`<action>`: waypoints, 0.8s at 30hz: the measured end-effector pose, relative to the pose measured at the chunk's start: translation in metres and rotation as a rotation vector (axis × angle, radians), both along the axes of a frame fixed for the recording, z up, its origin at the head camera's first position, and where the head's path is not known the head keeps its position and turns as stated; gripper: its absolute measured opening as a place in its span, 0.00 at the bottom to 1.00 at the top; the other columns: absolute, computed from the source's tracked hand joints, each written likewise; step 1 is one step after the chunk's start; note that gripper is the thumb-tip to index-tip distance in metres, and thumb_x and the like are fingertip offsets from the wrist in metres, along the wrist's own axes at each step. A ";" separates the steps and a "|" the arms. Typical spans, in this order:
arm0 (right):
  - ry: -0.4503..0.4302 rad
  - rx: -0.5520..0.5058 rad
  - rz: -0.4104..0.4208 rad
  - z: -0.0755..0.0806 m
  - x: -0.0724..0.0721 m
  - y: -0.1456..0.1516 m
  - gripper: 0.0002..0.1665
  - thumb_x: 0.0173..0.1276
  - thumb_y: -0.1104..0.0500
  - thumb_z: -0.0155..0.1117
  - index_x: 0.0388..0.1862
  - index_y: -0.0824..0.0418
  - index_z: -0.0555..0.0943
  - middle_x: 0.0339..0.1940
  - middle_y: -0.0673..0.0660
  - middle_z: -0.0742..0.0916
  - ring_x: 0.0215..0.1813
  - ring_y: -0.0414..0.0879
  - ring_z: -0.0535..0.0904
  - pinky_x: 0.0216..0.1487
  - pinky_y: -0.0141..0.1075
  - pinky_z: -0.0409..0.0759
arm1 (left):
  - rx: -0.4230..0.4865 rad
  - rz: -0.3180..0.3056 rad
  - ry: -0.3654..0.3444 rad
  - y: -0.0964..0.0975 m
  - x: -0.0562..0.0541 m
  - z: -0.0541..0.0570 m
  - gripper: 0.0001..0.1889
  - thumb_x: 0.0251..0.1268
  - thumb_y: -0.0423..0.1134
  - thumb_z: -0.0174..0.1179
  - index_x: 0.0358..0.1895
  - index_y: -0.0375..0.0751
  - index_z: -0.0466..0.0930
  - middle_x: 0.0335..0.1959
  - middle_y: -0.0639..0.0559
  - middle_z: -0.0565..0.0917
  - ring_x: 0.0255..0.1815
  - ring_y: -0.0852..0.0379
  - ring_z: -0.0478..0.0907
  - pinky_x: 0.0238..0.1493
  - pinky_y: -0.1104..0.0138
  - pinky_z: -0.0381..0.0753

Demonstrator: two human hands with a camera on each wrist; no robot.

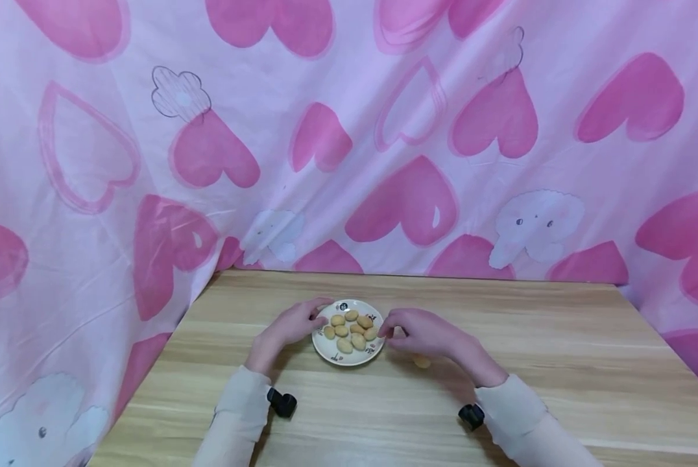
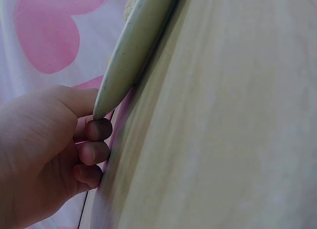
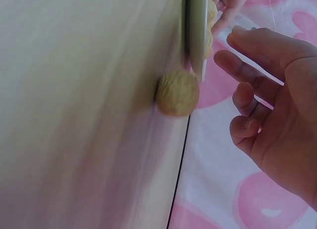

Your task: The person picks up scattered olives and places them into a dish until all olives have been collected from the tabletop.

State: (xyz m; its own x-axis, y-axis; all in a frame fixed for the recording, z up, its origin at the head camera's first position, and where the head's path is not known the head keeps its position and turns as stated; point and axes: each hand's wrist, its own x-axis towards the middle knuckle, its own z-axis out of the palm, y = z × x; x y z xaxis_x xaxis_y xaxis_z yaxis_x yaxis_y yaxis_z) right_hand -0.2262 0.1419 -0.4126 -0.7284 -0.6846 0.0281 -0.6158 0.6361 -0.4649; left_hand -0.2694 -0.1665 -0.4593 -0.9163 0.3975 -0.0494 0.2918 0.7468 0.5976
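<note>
A white plate with small dark markings on its rim stands on the wooden table, bearing several small golden-brown pieces that look like biscuits or little pastries. My left hand grips the plate's left rim, thumb on top and curled fingers beneath, as the left wrist view shows at the plate's edge. Over by the right rim is my right hand, its fingers loosely bent with nothing between them in the right wrist view. One more golden-brown piece, rough-surfaced and round, lies on the table below that hand.
The wooden table extends around the plate on every side. A pink curtain with hearts hangs behind its back edge and along the sides. Each forearm wears a small black wrist device at the cuff.
</note>
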 end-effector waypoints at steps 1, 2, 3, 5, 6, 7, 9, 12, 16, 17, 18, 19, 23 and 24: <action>0.006 0.006 0.000 0.000 0.001 0.003 0.10 0.68 0.56 0.64 0.46 0.51 0.87 0.40 0.42 0.85 0.39 0.39 0.79 0.48 0.36 0.78 | 0.000 0.001 0.002 0.000 0.000 0.000 0.27 0.71 0.43 0.59 0.72 0.52 0.69 0.27 0.53 0.76 0.26 0.56 0.70 0.30 0.63 0.71; 0.006 0.010 -0.001 0.000 0.001 0.005 0.10 0.68 0.57 0.64 0.46 0.51 0.87 0.40 0.42 0.84 0.38 0.39 0.79 0.47 0.35 0.78 | -0.001 0.000 0.005 0.000 -0.001 0.000 0.27 0.71 0.43 0.59 0.72 0.52 0.69 0.27 0.53 0.76 0.26 0.56 0.70 0.30 0.63 0.70; 0.000 0.015 -0.007 0.000 0.002 0.007 0.10 0.68 0.56 0.64 0.46 0.51 0.87 0.40 0.41 0.84 0.39 0.38 0.79 0.47 0.35 0.78 | -0.003 0.000 0.007 0.000 -0.001 0.000 0.27 0.71 0.43 0.59 0.72 0.52 0.69 0.27 0.53 0.76 0.26 0.56 0.70 0.30 0.63 0.70; -0.007 0.024 -0.015 -0.001 0.003 0.012 0.10 0.68 0.56 0.64 0.46 0.50 0.88 0.40 0.41 0.84 0.39 0.39 0.79 0.47 0.36 0.78 | -0.009 -0.002 0.011 0.000 -0.002 -0.001 0.27 0.71 0.43 0.59 0.72 0.52 0.69 0.26 0.53 0.75 0.25 0.57 0.69 0.29 0.63 0.70; -0.005 0.028 -0.018 -0.002 0.004 0.014 0.10 0.69 0.56 0.65 0.47 0.50 0.88 0.41 0.40 0.84 0.40 0.39 0.79 0.47 0.36 0.78 | -0.011 -0.003 0.011 0.000 -0.002 -0.001 0.27 0.71 0.43 0.59 0.72 0.53 0.69 0.26 0.53 0.75 0.25 0.57 0.69 0.28 0.63 0.70; -0.005 0.025 -0.021 -0.003 0.005 0.017 0.10 0.68 0.56 0.65 0.46 0.50 0.88 0.41 0.41 0.84 0.41 0.39 0.80 0.48 0.36 0.79 | -0.011 -0.003 0.012 0.000 -0.003 -0.001 0.27 0.71 0.44 0.59 0.72 0.53 0.69 0.26 0.53 0.75 0.25 0.57 0.69 0.28 0.63 0.70; -0.014 0.024 -0.031 -0.005 0.007 0.021 0.10 0.69 0.56 0.65 0.47 0.50 0.87 0.42 0.40 0.84 0.43 0.40 0.81 0.49 0.37 0.79 | -0.013 -0.004 0.011 0.000 -0.003 -0.002 0.27 0.71 0.43 0.59 0.72 0.53 0.69 0.26 0.53 0.75 0.25 0.57 0.69 0.28 0.63 0.70; -0.009 0.025 -0.030 -0.006 0.010 0.027 0.09 0.69 0.56 0.66 0.46 0.50 0.87 0.42 0.41 0.84 0.44 0.40 0.81 0.49 0.38 0.80 | -0.014 -0.006 0.009 0.001 -0.002 -0.001 0.27 0.71 0.43 0.59 0.72 0.53 0.69 0.26 0.53 0.75 0.25 0.57 0.69 0.28 0.63 0.70; -0.029 0.049 -0.028 -0.007 0.012 0.034 0.10 0.67 0.54 0.68 0.47 0.49 0.87 0.42 0.40 0.84 0.44 0.39 0.80 0.50 0.37 0.79 | -0.005 -0.003 0.003 -0.001 -0.001 0.000 0.27 0.71 0.43 0.59 0.72 0.53 0.69 0.26 0.53 0.75 0.25 0.57 0.69 0.28 0.64 0.69; -0.032 0.052 -0.026 -0.007 0.012 0.036 0.10 0.67 0.54 0.68 0.47 0.48 0.87 0.43 0.40 0.84 0.44 0.38 0.79 0.50 0.36 0.79 | -0.001 -0.001 0.001 -0.001 -0.001 0.000 0.27 0.71 0.43 0.59 0.72 0.53 0.69 0.26 0.53 0.75 0.25 0.57 0.69 0.28 0.64 0.69; -0.037 0.058 -0.027 -0.007 0.013 0.038 0.10 0.66 0.53 0.68 0.47 0.47 0.87 0.43 0.40 0.84 0.43 0.38 0.79 0.49 0.35 0.79 | -0.001 -0.002 0.003 -0.001 -0.001 0.000 0.27 0.71 0.43 0.59 0.72 0.53 0.69 0.26 0.53 0.75 0.25 0.57 0.69 0.28 0.64 0.69; -0.041 0.057 -0.025 -0.008 0.013 0.040 0.11 0.66 0.53 0.69 0.47 0.47 0.87 0.43 0.40 0.84 0.42 0.38 0.78 0.48 0.35 0.79 | -0.002 -0.003 0.004 -0.001 -0.001 0.000 0.27 0.71 0.43 0.59 0.72 0.53 0.69 0.26 0.53 0.75 0.25 0.57 0.69 0.28 0.63 0.69; -0.048 0.048 -0.009 -0.009 0.016 0.048 0.11 0.66 0.52 0.69 0.47 0.46 0.86 0.43 0.41 0.84 0.41 0.39 0.77 0.45 0.33 0.77 | -0.009 -0.010 0.019 0.000 -0.001 0.000 0.27 0.71 0.44 0.59 0.72 0.53 0.69 0.26 0.53 0.75 0.25 0.57 0.69 0.30 0.63 0.70; -0.052 0.044 -0.005 -0.010 0.016 0.050 0.11 0.66 0.52 0.69 0.47 0.46 0.86 0.43 0.41 0.84 0.41 0.39 0.77 0.45 0.33 0.77 | -0.013 -0.013 0.024 0.000 -0.001 0.000 0.27 0.71 0.44 0.59 0.72 0.53 0.69 0.26 0.53 0.75 0.25 0.57 0.69 0.29 0.63 0.70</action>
State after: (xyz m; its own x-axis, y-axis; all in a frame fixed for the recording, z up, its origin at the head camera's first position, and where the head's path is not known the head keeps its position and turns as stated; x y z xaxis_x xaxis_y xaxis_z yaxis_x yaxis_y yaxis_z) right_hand -0.2100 0.1922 -0.4223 -0.7313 -0.6809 -0.0397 -0.5886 0.6594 -0.4677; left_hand -0.2708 -0.1662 -0.4595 -0.9121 0.4088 -0.0326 0.3156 0.7504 0.5808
